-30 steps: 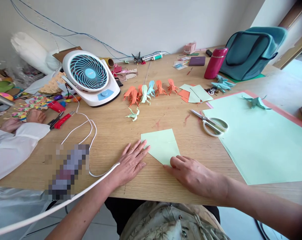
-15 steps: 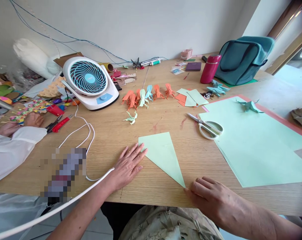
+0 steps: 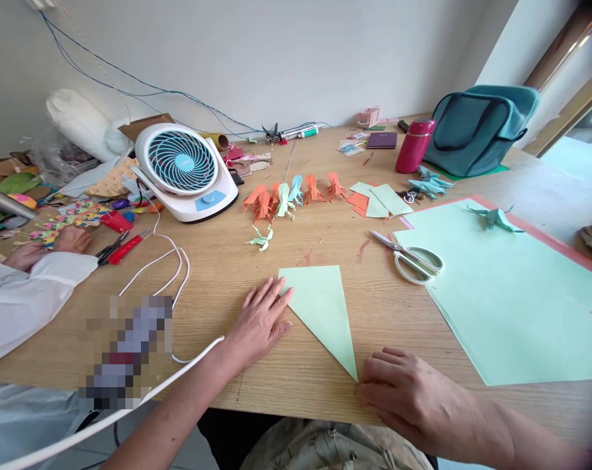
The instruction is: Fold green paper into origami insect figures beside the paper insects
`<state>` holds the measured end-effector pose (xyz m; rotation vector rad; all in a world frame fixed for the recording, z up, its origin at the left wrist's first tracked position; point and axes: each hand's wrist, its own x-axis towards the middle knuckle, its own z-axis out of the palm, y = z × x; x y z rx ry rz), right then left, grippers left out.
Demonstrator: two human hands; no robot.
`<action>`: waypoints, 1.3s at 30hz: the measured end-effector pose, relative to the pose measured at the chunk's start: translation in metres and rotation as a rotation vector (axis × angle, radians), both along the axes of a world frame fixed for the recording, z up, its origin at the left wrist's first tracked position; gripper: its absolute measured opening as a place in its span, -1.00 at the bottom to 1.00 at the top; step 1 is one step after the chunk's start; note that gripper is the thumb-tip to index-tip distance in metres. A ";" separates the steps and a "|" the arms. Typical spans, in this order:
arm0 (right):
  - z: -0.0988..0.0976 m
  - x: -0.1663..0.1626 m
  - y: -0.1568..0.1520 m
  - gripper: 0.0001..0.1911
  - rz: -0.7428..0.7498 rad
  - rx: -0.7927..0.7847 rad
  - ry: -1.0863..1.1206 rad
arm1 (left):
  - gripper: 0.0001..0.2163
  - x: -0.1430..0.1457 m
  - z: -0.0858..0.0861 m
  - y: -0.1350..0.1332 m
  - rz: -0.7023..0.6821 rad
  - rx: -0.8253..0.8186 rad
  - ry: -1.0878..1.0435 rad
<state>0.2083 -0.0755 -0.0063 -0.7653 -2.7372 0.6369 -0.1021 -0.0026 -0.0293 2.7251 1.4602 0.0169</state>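
Folded green paper (image 3: 322, 307) lies on the table (image 3: 232, 261). The left hand (image 3: 259, 324) rests flat, touching its left edge; the right hand (image 3: 402, 390) curls at its lower tip, whether gripping cannot be told.

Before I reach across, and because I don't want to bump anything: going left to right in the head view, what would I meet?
Co-worker's white sleeve → white-and-blue fan → left hand → light-green paper piece → right hand → teal folded-paper figure.
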 end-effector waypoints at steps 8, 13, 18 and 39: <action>-0.002 -0.007 0.068 -0.76 -0.365 -0.057 -0.008 | -0.41 0.043 0.007 0.032 0.193 0.066 -0.108; 0.004 -0.031 0.116 -0.59 -0.587 -0.019 -0.216 | -0.38 0.052 0.014 0.065 0.099 0.034 -0.199; 0.007 -0.047 0.140 -0.51 -0.694 -0.057 -0.311 | -0.68 0.052 0.003 0.109 0.053 0.044 -0.411; -0.002 -0.030 0.145 -0.88 -0.809 -0.195 0.056 | -0.72 0.039 -0.020 0.126 0.156 -0.041 -1.044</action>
